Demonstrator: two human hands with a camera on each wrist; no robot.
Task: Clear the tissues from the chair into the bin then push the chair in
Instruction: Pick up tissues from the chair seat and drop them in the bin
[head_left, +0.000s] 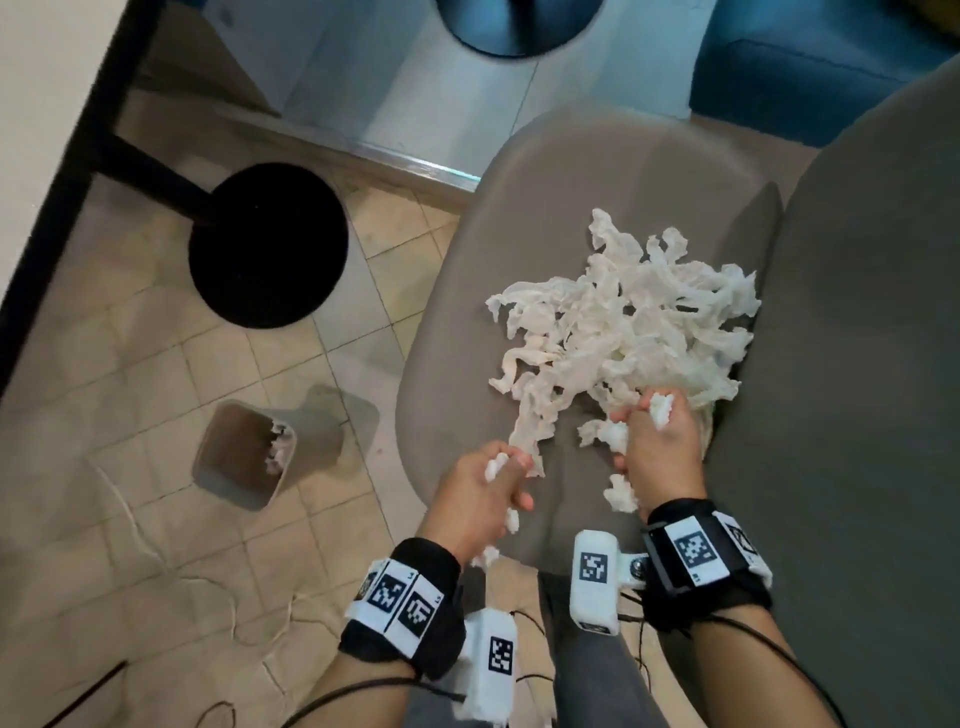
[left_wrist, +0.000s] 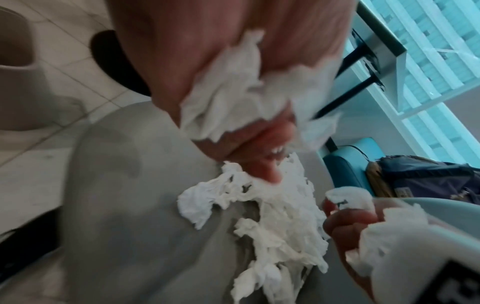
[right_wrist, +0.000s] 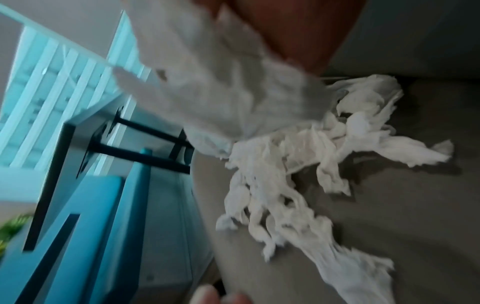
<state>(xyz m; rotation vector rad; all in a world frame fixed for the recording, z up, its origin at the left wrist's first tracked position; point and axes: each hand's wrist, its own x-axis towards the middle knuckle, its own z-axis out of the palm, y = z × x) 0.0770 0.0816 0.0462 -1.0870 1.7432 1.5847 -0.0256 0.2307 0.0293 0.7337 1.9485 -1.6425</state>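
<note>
A heap of crumpled white tissues (head_left: 618, 322) lies on the grey-brown chair seat (head_left: 561, 171), close to the backrest (head_left: 852, 415). My left hand (head_left: 488, 488) grips a bunch of tissues at the seat's near edge, with a strand trailing back to the heap. My right hand (head_left: 649, 436) grips another wad at the heap's near side. In the left wrist view, tissue (left_wrist: 233, 94) bulges from my fist above the heap (left_wrist: 280, 224). The right wrist view shows a blurred wad (right_wrist: 221, 82) in my hand over the heap (right_wrist: 298, 168). The grey bin (head_left: 244, 457) stands on the floor to the left, some tissue inside.
A black round table base (head_left: 267, 244) and its post stand on the tiled floor left of the chair. The white table edge (head_left: 47, 156) runs along the far left. A blue sofa (head_left: 810, 67) is beyond the chair. Cables lie on the floor near my feet.
</note>
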